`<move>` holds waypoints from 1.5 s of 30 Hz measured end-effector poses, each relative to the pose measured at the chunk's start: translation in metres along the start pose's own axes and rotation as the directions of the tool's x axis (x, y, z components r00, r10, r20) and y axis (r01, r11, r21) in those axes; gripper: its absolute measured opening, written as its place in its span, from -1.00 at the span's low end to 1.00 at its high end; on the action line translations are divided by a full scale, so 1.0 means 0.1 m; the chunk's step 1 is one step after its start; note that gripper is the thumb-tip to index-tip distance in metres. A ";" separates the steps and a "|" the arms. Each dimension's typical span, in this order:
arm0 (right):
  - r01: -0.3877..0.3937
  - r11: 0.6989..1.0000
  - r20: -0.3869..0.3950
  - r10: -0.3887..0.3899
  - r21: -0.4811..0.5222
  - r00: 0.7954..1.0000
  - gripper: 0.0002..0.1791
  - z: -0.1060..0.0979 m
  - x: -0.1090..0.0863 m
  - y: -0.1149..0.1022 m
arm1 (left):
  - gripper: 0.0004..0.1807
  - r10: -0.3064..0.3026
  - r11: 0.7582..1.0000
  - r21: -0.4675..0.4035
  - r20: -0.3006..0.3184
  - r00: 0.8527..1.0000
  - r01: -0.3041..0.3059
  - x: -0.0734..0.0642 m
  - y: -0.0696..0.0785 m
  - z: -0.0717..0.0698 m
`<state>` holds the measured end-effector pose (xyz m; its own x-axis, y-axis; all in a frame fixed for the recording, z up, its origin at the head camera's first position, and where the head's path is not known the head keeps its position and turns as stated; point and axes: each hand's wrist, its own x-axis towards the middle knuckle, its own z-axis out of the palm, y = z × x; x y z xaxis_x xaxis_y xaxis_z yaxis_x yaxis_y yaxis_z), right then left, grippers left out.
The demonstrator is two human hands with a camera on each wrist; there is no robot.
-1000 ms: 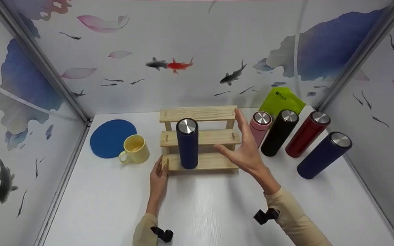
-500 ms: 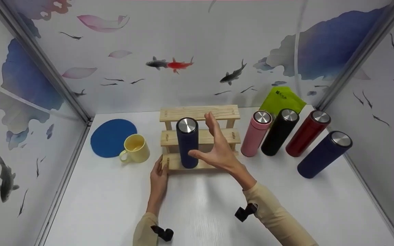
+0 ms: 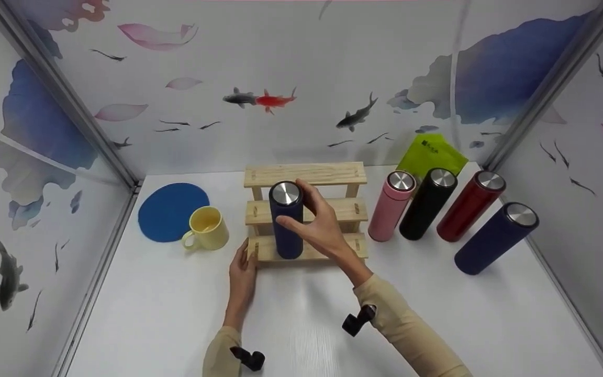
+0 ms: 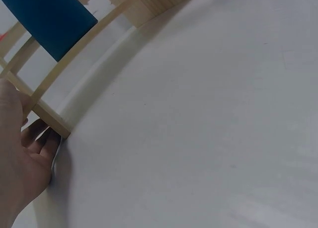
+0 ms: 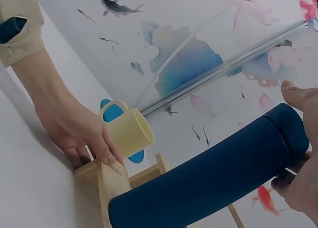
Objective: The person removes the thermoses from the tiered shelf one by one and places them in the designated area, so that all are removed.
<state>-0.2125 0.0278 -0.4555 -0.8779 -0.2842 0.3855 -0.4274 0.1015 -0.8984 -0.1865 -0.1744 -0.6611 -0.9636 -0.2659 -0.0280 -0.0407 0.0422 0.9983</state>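
A dark blue thermos flask point(image 3: 288, 235) with a steel-topped lid stands upright on the lowest step of a three-step wooden rack point(image 3: 333, 209). My right hand point(image 3: 320, 222) is round its upper part, thumb across the front and fingers behind, their tips hidden in the head view. In the right wrist view, that hand's fingers point(image 5: 285, 181) bend round the flask near its lid. My left hand point(image 3: 242, 275) grips the left end of the lowest step; in the left wrist view, its fingers point(image 4: 42, 138) reach under the wood.
Left of the rack are a yellow mug point(image 3: 209, 230) and a round blue mat point(image 3: 170, 212). To the right stand pink point(image 3: 388, 214), black point(image 3: 427, 209), red point(image 3: 469, 209) and another blue flask point(image 3: 492, 243). A lime-green packet point(image 3: 432, 152) lies behind them. Patterned walls enclose the table.
My right hand has moved left from the rack's right side to the blue flask and closed round its upper part. The left hand has stayed on the rack.
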 end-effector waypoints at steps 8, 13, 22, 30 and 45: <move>0.035 0.999 -0.049 -0.034 0.001 0.998 -0.25 0.00 -0.02 -0.15 | -0.44 0.021 1.000 0.008 -0.017 1.000 -0.020 -0.01 0.00 0.01; 0.056 0.998 -0.081 -0.056 -0.002 0.995 -0.26 -0.02 -0.05 -0.12 | -0.44 0.019 1.000 -0.001 -0.013 1.000 -0.019 -0.01 -0.01 0.00; 0.133 0.991 -0.134 -0.132 0.001 0.982 -0.26 -0.05 -0.04 0.30 | -0.45 0.032 0.999 0.003 -0.007 0.999 -0.032 -0.03 0.02 -0.02; 0.136 0.991 -0.159 -0.137 -0.018 0.978 -0.29 -0.19 -0.09 0.27 | -0.45 0.048 0.999 0.014 -0.013 0.999 -0.048 0.00 0.00 -0.01; 0.141 0.985 -0.214 -0.160 -0.098 0.964 -0.33 -0.48 -0.28 -0.08 | -0.45 0.028 0.999 0.032 -0.027 0.999 -0.027 0.01 0.00 0.01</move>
<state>-0.1949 0.0808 -0.4494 -0.8240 -0.0857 0.5600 -0.5663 0.1531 -0.8098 -0.1872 -0.1740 -0.6608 -0.9569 -0.2905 0.0015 -0.0227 0.0800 0.9965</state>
